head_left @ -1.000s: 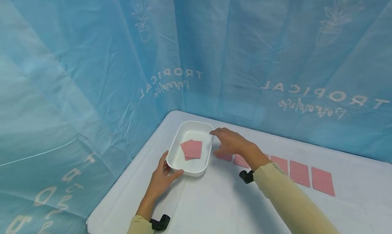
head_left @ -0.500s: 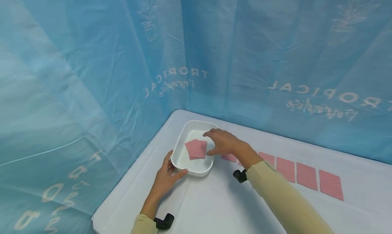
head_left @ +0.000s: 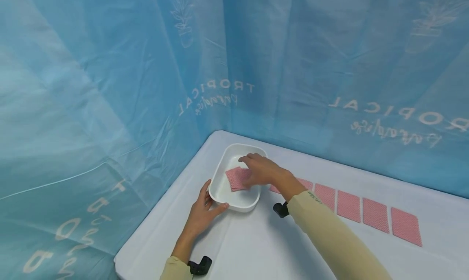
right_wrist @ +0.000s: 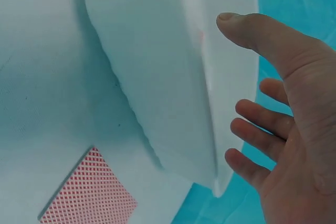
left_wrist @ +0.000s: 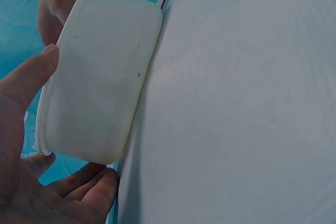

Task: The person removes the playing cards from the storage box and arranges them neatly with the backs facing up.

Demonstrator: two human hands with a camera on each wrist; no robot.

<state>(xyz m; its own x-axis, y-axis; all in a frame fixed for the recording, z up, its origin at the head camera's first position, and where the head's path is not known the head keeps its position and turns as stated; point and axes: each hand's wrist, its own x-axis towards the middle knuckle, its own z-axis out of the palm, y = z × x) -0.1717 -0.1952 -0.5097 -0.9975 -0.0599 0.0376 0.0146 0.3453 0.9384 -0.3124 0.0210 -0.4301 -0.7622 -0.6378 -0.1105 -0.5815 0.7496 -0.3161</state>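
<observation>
In the head view a white plastic basin (head_left: 242,208) stands near the table's far left corner. Red-patterned playing cards (head_left: 233,178) lie face down inside it, overlapping. My left hand (head_left: 200,217) holds the basin at its near left corner; the left wrist view has the thumb (left_wrist: 42,69) against the rim and the fingers along the side. My right hand (head_left: 261,170) hovers over the basin's right half, partly covering the cards there. In the right wrist view its fingers (right_wrist: 257,137) are spread and loosely bent, with nothing between them and the thumb.
A row of face-down cards (head_left: 375,215) runs from beside the basin to the right, partly hidden by the right forearm. White cloth covers the table (head_left: 256,247). Blue printed curtains (head_left: 293,68) hang close behind and to the left.
My right hand has moved left from the basin's right rim to over the cards inside. The left hand keeps its hold on the basin. The head view has shifted slightly right.
</observation>
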